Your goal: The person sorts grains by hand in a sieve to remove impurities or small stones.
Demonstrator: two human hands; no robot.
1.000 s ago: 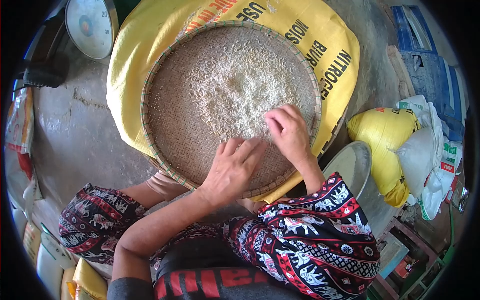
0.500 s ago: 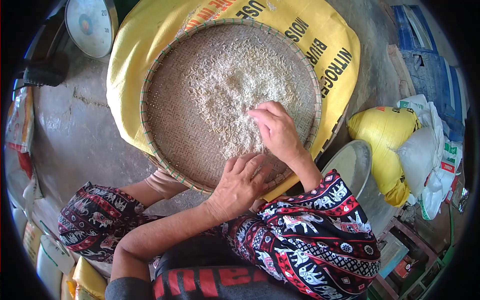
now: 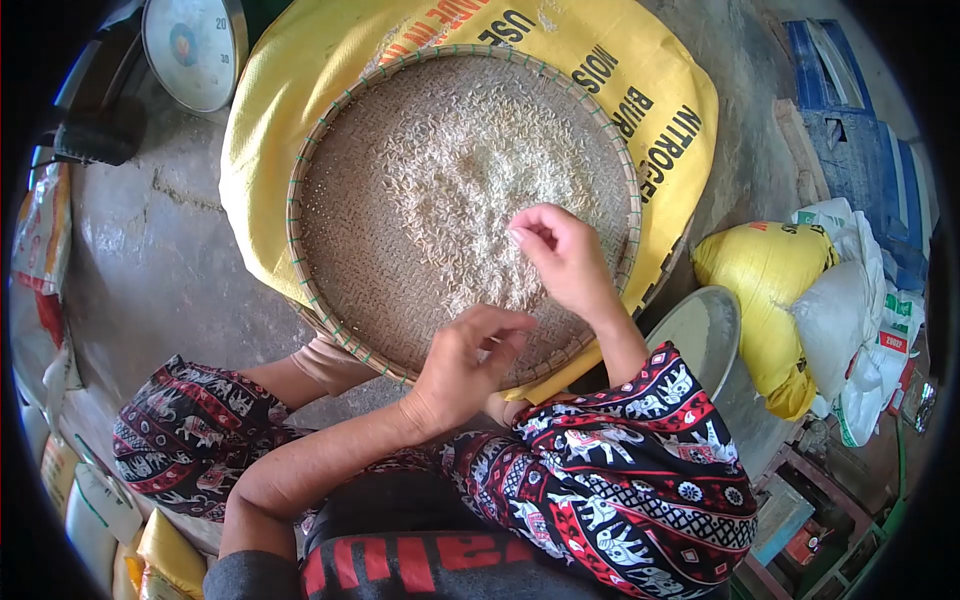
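Pale rice [image 3: 470, 190] on a brown woven tray [image 3: 345, 240] rimmed green, yellow black-lettered sack [image 3: 660, 90], red-black elephant-print trousers [image 3: 620, 480]

Concrete floor [image 3: 150, 270] bears yellow sack [image 3: 290, 100], scale [image 3: 195, 50], metal basin [image 3: 700, 330]

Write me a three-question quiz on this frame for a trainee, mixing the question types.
1. True or false: the right hand is over the rice spread in the woven tray.
2. What lies directly under the woven tray? A) a yellow sack B) a wooden board C) a blue cloth
3. Which hand is closer to the tray rim nearest the person?

Key
1. True: its curled fingers sit above the grains.
2. A: the printed sack shows all around the tray's far side.
3. The left hand, which hangs over the near edge of the tray.
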